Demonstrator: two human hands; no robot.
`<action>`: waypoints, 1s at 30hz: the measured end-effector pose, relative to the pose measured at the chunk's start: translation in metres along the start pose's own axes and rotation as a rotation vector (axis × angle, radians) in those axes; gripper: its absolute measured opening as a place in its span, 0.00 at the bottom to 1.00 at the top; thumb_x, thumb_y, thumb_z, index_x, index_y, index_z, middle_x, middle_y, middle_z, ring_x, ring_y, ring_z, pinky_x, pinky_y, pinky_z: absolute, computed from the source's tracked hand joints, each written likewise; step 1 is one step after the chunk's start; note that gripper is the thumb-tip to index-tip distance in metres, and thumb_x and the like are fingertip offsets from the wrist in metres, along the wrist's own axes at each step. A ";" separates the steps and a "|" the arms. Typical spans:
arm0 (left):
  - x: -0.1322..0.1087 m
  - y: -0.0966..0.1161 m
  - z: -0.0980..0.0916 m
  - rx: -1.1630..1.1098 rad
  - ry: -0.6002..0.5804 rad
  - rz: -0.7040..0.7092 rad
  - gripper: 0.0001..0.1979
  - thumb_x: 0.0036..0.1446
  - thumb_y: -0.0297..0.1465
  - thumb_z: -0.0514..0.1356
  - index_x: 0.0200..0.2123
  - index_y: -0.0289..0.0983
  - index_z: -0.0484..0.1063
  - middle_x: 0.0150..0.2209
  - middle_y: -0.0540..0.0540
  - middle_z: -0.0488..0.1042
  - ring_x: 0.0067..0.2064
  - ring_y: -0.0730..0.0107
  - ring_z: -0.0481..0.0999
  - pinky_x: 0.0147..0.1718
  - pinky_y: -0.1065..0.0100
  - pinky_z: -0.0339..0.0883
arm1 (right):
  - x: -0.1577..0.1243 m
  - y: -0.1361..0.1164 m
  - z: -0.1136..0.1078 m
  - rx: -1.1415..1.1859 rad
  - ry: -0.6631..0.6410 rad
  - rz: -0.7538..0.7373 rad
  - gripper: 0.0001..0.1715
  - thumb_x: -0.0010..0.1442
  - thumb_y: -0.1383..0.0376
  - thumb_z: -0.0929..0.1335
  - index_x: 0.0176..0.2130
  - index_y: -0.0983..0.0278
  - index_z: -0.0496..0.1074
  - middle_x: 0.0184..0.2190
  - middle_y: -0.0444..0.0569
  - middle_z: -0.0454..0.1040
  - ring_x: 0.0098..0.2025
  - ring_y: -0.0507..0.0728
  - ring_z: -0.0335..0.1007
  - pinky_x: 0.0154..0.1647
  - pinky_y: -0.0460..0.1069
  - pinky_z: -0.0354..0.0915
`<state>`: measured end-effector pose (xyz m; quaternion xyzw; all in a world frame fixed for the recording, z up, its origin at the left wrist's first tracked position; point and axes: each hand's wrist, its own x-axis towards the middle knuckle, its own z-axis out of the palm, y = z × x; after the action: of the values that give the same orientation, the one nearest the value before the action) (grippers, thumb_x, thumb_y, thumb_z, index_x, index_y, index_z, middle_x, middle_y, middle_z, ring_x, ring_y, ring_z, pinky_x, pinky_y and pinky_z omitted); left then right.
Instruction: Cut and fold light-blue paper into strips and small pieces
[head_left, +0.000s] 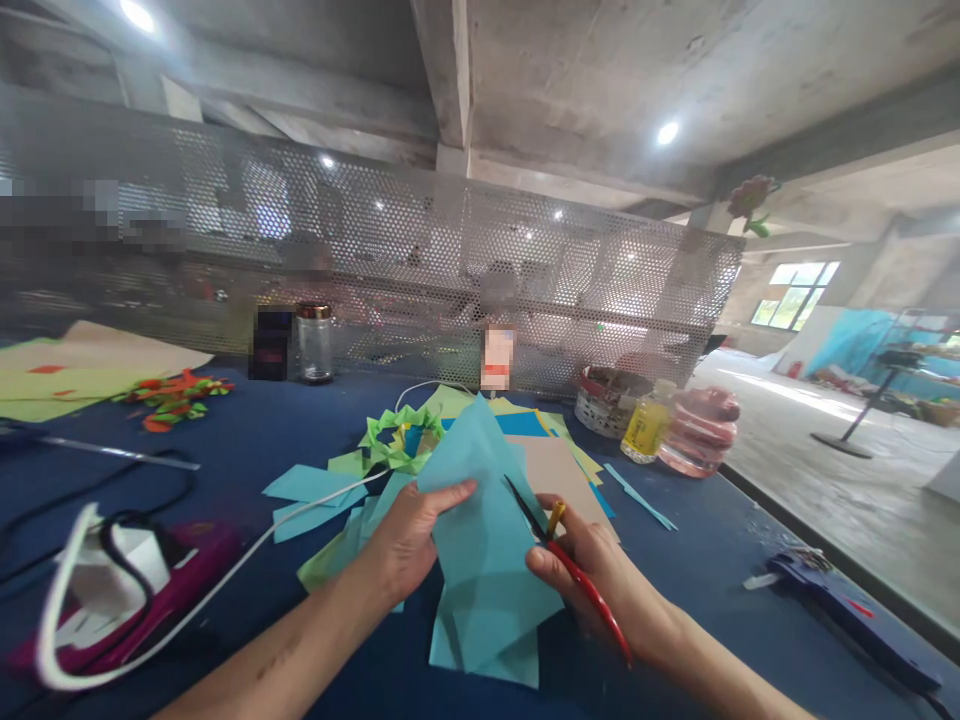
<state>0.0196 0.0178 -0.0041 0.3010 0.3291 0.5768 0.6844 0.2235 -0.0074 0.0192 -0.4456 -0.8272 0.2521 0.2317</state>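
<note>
My left hand (412,535) grips a folded sheet of light blue paper (480,560) by its left side, thumb on top. The sheet is raised over the table, its upper end coming to a point. In my right hand (589,560) is a pair of scissors (577,572) with red handles and dark blades. The blades lie against the sheet's right edge; whether they are apart is hard to make out. Cut pieces of blue paper (319,490) lie to the left, beside a ring of folded green paper (401,440).
A clear lidded jar (315,345), a woven basket (611,400), a yellow-labelled bottle (645,430) and a pink bottle (699,435) stand toward the back. A blue glue gun (847,610) lies at right. A magenta power strip (187,565) with a white cable sits at left.
</note>
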 end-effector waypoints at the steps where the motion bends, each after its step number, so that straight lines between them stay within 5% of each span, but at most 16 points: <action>1: -0.001 0.000 0.001 0.008 0.006 0.008 0.19 0.41 0.28 0.71 0.40 0.29 0.77 0.35 0.38 0.82 0.38 0.51 0.81 0.40 0.56 0.74 | 0.000 -0.001 0.000 0.011 -0.006 0.021 0.34 0.61 0.42 0.60 0.52 0.67 0.57 0.16 0.34 0.58 0.16 0.48 0.54 0.19 0.44 0.50; 8: -0.005 -0.002 0.005 0.030 -0.041 0.032 0.21 0.39 0.30 0.72 0.39 0.31 0.78 0.37 0.39 0.82 0.39 0.51 0.80 0.41 0.56 0.73 | -0.002 -0.003 0.001 0.087 0.007 0.055 0.33 0.61 0.42 0.59 0.51 0.65 0.58 0.21 0.37 0.61 0.18 0.49 0.60 0.18 0.44 0.55; 18: -0.010 0.000 0.011 0.047 -0.045 0.031 0.28 0.35 0.31 0.73 0.44 0.32 0.77 0.37 0.38 0.82 0.40 0.48 0.80 0.39 0.56 0.73 | 0.000 0.002 0.000 0.087 0.044 -0.031 0.29 0.62 0.43 0.60 0.49 0.64 0.61 0.19 0.37 0.58 0.21 0.50 0.55 0.21 0.45 0.52; 24: -0.011 0.000 0.011 0.061 -0.029 0.034 0.24 0.35 0.32 0.74 0.39 0.31 0.78 0.36 0.38 0.82 0.40 0.46 0.80 0.38 0.56 0.73 | -0.001 0.002 0.003 0.036 0.082 -0.033 0.26 0.63 0.45 0.59 0.48 0.62 0.62 0.20 0.37 0.56 0.22 0.50 0.52 0.23 0.46 0.52; 30: -0.008 -0.002 0.010 0.062 -0.032 0.029 0.21 0.35 0.31 0.73 0.36 0.31 0.78 0.36 0.38 0.82 0.39 0.48 0.80 0.39 0.56 0.73 | -0.002 -0.002 0.005 0.028 0.123 -0.037 0.24 0.64 0.46 0.60 0.45 0.63 0.64 0.25 0.43 0.65 0.28 0.53 0.61 0.29 0.46 0.59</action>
<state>0.0279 0.0089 0.0008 0.3359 0.3313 0.5713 0.6716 0.2199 -0.0109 0.0159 -0.4415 -0.8160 0.2314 0.2928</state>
